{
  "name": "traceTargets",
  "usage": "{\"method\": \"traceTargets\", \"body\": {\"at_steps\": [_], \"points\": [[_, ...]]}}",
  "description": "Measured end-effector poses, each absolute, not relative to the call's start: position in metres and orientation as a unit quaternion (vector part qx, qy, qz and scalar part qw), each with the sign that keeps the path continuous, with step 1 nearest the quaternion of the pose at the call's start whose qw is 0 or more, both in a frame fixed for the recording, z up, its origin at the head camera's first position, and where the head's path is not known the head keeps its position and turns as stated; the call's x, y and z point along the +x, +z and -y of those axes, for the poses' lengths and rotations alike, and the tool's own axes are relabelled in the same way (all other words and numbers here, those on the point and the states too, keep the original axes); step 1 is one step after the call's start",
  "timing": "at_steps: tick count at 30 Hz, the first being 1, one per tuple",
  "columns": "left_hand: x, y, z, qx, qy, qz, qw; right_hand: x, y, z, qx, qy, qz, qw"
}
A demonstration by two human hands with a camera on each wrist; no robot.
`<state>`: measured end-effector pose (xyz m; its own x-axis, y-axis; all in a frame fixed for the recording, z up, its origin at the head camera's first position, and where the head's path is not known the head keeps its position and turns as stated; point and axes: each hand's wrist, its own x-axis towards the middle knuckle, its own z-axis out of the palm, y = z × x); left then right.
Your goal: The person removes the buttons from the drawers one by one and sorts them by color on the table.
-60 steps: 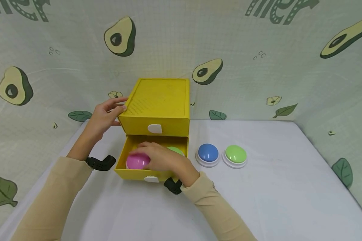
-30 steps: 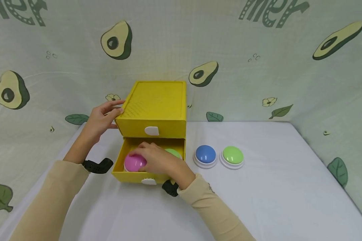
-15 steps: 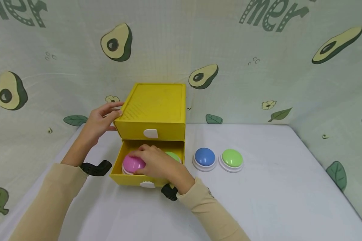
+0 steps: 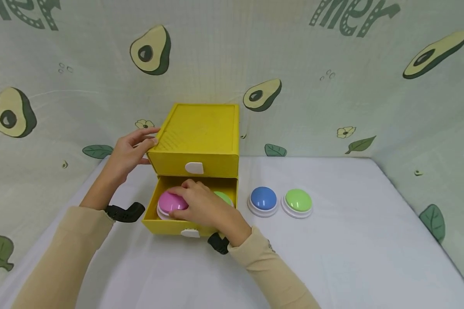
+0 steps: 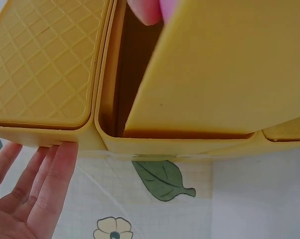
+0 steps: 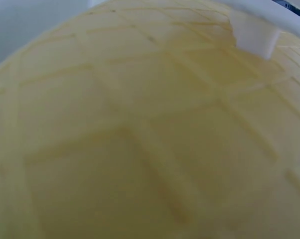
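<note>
A yellow two-drawer box (image 4: 201, 128) stands on the table with its lower drawer (image 4: 166, 227) pulled out. Inside that drawer, my right hand (image 4: 203, 204) grips a pink dome-topped button (image 4: 172, 201) on a white base, fingers at its far side and thumb at the near side. Behind this hand a green button (image 4: 223, 197) is partly hidden in the drawer. My left hand (image 4: 129, 150) rests against the box's left side, fingers extended; the left wrist view shows straight fingers (image 5: 53, 184) touching the yellow wall. The right wrist view is filled by the drawer's patterned front (image 6: 140, 129).
Right of the box, a blue button (image 4: 264, 198) and another green button (image 4: 298, 200) stand side by side on the white tablecloth (image 4: 352, 240). The upper drawer (image 4: 166, 164) is closed. An avocado-print cloth (image 4: 209, 51) hangs close behind the box.
The pink button has risen slightly in the drawer within my right hand's grip, and more of its white base shows. My left hand has stayed on the box.
</note>
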<state>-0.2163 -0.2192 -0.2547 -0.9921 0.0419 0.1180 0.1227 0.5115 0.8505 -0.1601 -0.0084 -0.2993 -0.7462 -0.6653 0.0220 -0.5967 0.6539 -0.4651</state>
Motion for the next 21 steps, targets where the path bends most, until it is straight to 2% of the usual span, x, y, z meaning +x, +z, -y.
{"method": "traceTargets", "body": {"at_steps": [11,21], "points": [[-0.220,-0.250,0.213,-0.044,-0.486,0.872,0.032,-0.157,-0.288,-0.002,-0.332,-0.242,-0.909,0.065],[-0.218,-0.253,0.217,-0.038,-0.482,0.874,0.037,-0.142,-0.273,-0.014,-0.332,-0.272,-0.903,0.017]]}}
